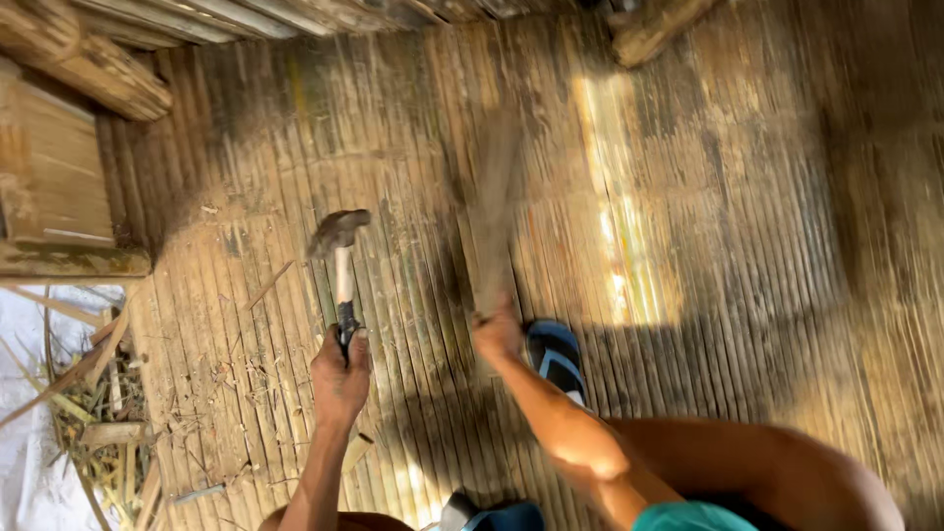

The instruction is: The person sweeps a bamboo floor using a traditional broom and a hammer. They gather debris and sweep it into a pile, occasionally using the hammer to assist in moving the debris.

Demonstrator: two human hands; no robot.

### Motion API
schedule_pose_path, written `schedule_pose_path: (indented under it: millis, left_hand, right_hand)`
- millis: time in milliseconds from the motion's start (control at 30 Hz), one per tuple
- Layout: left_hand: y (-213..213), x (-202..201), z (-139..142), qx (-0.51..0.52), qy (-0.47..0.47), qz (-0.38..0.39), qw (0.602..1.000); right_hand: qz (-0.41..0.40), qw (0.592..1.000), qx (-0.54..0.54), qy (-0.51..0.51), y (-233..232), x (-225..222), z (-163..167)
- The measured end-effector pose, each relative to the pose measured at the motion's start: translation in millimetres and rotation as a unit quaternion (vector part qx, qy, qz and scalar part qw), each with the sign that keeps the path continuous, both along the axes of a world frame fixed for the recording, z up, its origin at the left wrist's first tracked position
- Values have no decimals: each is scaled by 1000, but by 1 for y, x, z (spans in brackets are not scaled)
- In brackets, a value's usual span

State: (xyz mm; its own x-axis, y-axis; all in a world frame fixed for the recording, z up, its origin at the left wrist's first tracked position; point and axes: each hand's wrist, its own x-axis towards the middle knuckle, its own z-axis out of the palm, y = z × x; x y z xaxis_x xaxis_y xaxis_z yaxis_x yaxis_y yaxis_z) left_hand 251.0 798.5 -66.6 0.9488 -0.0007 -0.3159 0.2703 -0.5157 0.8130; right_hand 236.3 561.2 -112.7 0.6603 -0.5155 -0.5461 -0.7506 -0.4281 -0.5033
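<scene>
The split-bamboo floor filled the view, its slats running from 6 o'clock toward 12 o'clock. A timber frame stood at 9 o'clock, and a heap of bamboo offcuts lay on a white sheet at 8 o'clock. A blue sandal sat just below centre, beside the right wrist.

The right hand was wrapped fully closed around the lower end of a long flat tool, which extended toward 12 o'clock. The left hand was clenched tight around the dark grip of a hammer, head uppermost, pointing toward 12 o'clock, left of centre.

Hazards, as judged: a mistimed hammer blow could have struck the right hand, since the two tools stood near each other. A slip of the long tool could have carried it toward the foot in the sandal, which was close to the working point.

Limits of view: motion blur obscured the long tool, so its kind could not be determined. Whether either tool touched the floor could not be told. A second sandal was cut off at 6 o'clock.
</scene>
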Motion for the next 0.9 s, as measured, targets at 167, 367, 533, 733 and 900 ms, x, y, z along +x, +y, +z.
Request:
schedule_pose_path:
  millis: [167,367,533,733,900]
  left_hand:
    - [15,-4,-17,-89,28,74,993]
    - [31,-6,-20,-109,-6,66,992]
    - [25,-6,-25,-115,36,71,990]
    - [16,-4,-27,-194,60,62,977]
    - [17,4,-23,-165,66,55,982]
  right_hand:
    - [138,980,124,79,96,-23,47]
    - [157,947,-75,-270,49,-96,43]
    - [-187,940,-3,-284,-47,-92,25]
    - [-16,997,18,79,3,-75,50]
    - [140,987,26,68,20,-89,78]
